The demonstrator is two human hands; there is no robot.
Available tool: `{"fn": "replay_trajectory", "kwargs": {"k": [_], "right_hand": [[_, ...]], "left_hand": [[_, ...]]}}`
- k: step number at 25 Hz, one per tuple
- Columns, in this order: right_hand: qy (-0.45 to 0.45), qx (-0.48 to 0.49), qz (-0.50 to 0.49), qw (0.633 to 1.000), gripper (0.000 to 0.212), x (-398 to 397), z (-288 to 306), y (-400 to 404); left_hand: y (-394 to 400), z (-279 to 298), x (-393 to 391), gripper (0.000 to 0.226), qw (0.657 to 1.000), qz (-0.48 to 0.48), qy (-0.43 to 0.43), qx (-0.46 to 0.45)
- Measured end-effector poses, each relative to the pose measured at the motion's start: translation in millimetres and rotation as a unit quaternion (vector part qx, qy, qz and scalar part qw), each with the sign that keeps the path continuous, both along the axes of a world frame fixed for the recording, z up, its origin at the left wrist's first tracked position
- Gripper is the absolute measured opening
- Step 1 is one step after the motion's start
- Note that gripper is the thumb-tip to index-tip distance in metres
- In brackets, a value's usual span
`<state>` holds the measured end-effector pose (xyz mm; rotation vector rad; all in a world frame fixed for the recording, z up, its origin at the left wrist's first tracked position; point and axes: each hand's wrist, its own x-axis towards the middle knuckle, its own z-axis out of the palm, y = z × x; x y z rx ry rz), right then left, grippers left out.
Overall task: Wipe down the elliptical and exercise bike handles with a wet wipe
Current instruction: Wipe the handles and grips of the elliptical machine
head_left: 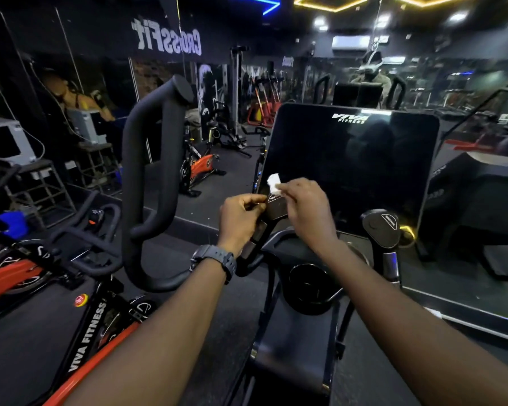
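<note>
With my left hand clenched around the left inner handle to steady it, my right hand should keep its pinching grip on the wet wipe and rub firmly over the cap.

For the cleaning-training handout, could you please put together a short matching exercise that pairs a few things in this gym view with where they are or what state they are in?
Things:
1. wet wipe
2. wristwatch
3. console screen
4. orange spin bike

Places or states:
A. dark, switched off, marked VIVA FITNESS
B. pinched in the right hand
C. standing on the floor in the background, left of the console
D. worn on the left wrist

Pairs: 1-B, 2-D, 3-A, 4-C
</note>
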<state>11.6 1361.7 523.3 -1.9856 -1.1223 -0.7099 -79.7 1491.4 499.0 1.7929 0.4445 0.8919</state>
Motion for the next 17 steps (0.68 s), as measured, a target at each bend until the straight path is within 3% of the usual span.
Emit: {"fn": "replay_trajectory", "kwargs": {"k": [3, 6, 10, 12, 14, 17], "right_hand": [[0.077, 0.007, 0.062, 0.995, 0.026, -11, 0, 1], [0.151, -0.046, 0.068, 0.985, 0.029, -4, 8, 5], [0.279, 0.067, 0.077, 0.955, 0.034, -25, -12, -16], [0.332, 0.068, 0.083, 0.937, 0.036, -17, -7, -5], [0.446, 0.085, 0.145, 0.879, 0.042, -11, 2, 11], [0.543, 0.237, 0.254, 0.764, 0.038, -13, -24, 9]], "left_hand": [[-1, 7, 1, 0.019, 1.000, 0.010, -0.001, 0.011], [-4, 11, 1, 0.027, 1.000, 0.000, -0.007, -0.011], [0, 15, 1, 0.053, 0.999, -0.032, 0.000, -0.002], [3, 17, 5, 0.063, 0.998, -0.053, 0.004, 0.027], [6, 16, 7, 0.066, 0.997, -0.066, 0.011, 0.047], [9, 17, 4, 0.064, 0.997, -0.061, 0.033, 0.030]]}}
